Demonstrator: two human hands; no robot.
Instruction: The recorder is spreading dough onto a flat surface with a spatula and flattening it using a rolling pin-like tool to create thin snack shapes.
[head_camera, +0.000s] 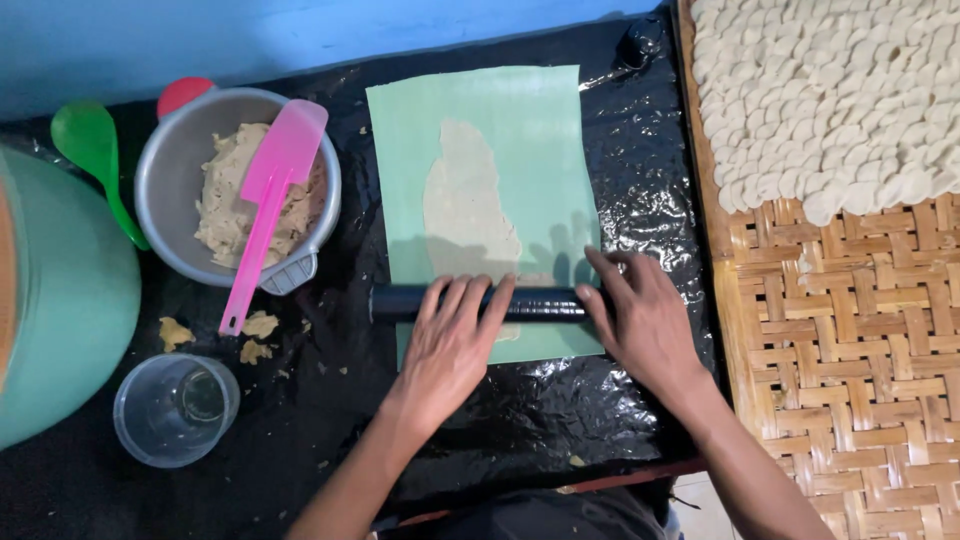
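While pressing flat and spread, left hand and right hand atop long black cylindrical rolling pin, palms bearing down for even pressure. Beneath, thin beige dough sheet on pale green plastic mat. Nearby left, grey metal bowl with pink spatula; right, woven bamboo tray.

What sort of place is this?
Likely a home snack-making spot: both hands on a roller over flattened dough, a dough bowl, and cut pieces on a woven tray.
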